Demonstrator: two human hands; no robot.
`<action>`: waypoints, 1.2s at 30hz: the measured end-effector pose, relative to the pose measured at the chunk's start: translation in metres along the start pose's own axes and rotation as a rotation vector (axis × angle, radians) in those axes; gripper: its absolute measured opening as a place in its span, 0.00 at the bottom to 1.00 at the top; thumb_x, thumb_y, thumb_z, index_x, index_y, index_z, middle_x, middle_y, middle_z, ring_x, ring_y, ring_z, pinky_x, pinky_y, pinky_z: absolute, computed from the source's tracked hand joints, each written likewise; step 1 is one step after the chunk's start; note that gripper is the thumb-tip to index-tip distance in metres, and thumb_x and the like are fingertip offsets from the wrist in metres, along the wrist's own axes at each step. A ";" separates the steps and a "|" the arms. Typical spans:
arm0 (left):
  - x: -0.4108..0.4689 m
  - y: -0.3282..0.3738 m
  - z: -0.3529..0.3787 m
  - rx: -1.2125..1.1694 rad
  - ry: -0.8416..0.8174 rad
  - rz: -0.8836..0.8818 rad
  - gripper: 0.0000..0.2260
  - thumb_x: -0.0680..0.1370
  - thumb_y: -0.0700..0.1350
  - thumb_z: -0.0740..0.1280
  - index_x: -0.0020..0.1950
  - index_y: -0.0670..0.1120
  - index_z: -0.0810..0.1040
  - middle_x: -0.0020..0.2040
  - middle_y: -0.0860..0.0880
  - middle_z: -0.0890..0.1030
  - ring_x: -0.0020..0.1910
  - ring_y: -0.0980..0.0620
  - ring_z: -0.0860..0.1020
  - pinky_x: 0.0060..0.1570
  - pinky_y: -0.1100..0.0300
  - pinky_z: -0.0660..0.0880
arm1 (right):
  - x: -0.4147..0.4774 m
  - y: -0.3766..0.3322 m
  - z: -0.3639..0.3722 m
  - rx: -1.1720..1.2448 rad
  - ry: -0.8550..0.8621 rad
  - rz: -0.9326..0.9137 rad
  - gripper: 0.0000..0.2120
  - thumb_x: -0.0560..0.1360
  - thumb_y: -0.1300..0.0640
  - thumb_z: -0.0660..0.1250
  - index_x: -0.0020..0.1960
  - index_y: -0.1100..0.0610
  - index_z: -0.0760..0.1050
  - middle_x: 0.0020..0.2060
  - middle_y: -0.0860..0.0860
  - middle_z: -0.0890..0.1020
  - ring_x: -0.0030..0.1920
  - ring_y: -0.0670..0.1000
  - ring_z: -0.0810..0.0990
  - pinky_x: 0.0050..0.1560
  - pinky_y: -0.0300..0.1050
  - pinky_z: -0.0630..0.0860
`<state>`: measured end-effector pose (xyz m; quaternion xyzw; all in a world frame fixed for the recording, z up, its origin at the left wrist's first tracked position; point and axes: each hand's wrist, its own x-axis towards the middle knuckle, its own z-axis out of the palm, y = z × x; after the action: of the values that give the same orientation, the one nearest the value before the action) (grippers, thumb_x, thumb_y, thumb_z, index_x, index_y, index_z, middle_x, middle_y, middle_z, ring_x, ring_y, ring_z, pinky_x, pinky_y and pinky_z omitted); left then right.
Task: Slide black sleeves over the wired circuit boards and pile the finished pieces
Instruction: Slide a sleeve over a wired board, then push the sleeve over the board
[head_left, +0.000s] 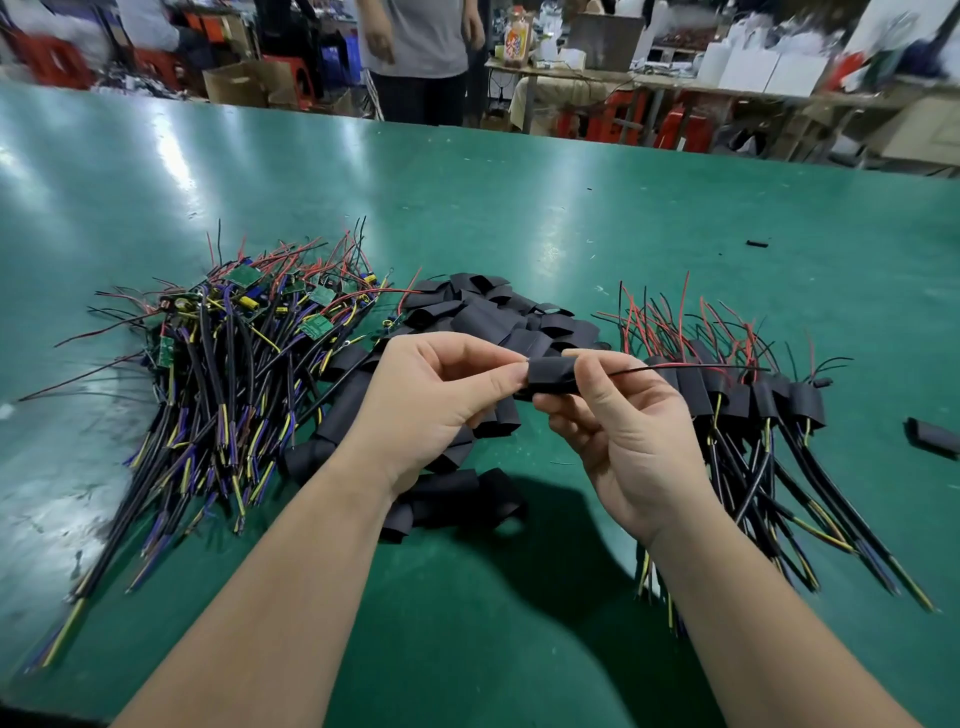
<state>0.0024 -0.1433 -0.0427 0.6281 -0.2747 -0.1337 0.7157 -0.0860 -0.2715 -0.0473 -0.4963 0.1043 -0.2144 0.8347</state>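
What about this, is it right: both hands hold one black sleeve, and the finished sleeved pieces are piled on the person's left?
Not quite. In the head view the finished sleeved pieces lie on the person's right; the left pile is bare wired circuit boards. The left hand and right hand do hold one black sleeve.
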 end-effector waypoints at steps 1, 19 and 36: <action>0.000 0.000 0.000 0.007 0.004 0.001 0.03 0.71 0.35 0.73 0.40 0.42 0.84 0.25 0.52 0.77 0.23 0.58 0.69 0.25 0.69 0.66 | 0.000 0.001 0.000 -0.007 -0.002 -0.009 0.13 0.63 0.54 0.71 0.44 0.60 0.77 0.37 0.55 0.85 0.33 0.51 0.84 0.31 0.37 0.77; 0.002 0.000 0.003 -0.027 0.040 0.023 0.02 0.73 0.34 0.72 0.41 0.41 0.83 0.26 0.52 0.78 0.23 0.58 0.69 0.25 0.68 0.67 | -0.002 -0.001 0.003 0.108 -0.102 0.016 0.12 0.68 0.56 0.66 0.49 0.51 0.84 0.42 0.53 0.85 0.37 0.48 0.84 0.37 0.36 0.79; 0.020 -0.011 -0.052 0.479 0.551 -0.120 0.06 0.75 0.42 0.67 0.42 0.51 0.82 0.38 0.54 0.83 0.41 0.53 0.80 0.43 0.60 0.77 | 0.020 -0.050 -0.053 -0.207 0.426 -0.311 0.08 0.69 0.60 0.74 0.41 0.54 0.76 0.31 0.48 0.80 0.29 0.46 0.77 0.30 0.37 0.75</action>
<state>0.0493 -0.1132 -0.0522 0.8053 -0.0578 0.0665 0.5863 -0.1013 -0.3431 -0.0289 -0.5328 0.2214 -0.4279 0.6957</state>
